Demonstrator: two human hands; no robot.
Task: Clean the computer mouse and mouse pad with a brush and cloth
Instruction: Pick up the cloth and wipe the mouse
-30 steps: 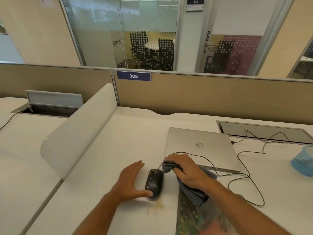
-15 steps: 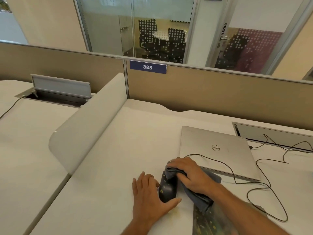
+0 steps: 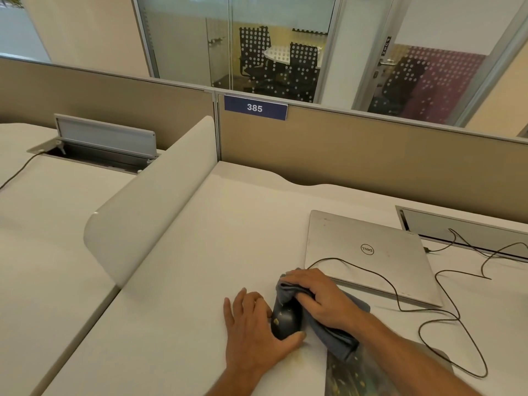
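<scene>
Your left hand (image 3: 254,330) braces the black computer mouse (image 3: 285,320) from its 9 o'clock side, fingers lying fairly straight on the desk (image 3: 228,238) along its flank and the thumb hooked round its near end. Your right hand (image 3: 320,298) bunches the grey cloth (image 3: 340,335), fingers curled over it, and presses it onto the far end and right side of the mouse. The mouse sits on bare desk at about 9 o'clock of the dark patterned mouse pad (image 3: 360,375), whose corner shows near the bottom edge under your right forearm; the closed silver laptop (image 3: 368,252) lies at 1 o'clock of the mouse. The mouse looks light and smooth-shelled, so it will likely skid under the wiping unless you pin it by both flanks, low near the base, rather than from above. Pale specks cling to its back, so expect to rub, not dab. Its thin cable (image 3: 445,312) runs off over the laptop and loops at 3 o'clock; it may snag or tug if you lift or turn the mouse far. The cloth is soft and limp, so keep it wadded for pressure. No brush is in view.
</scene>
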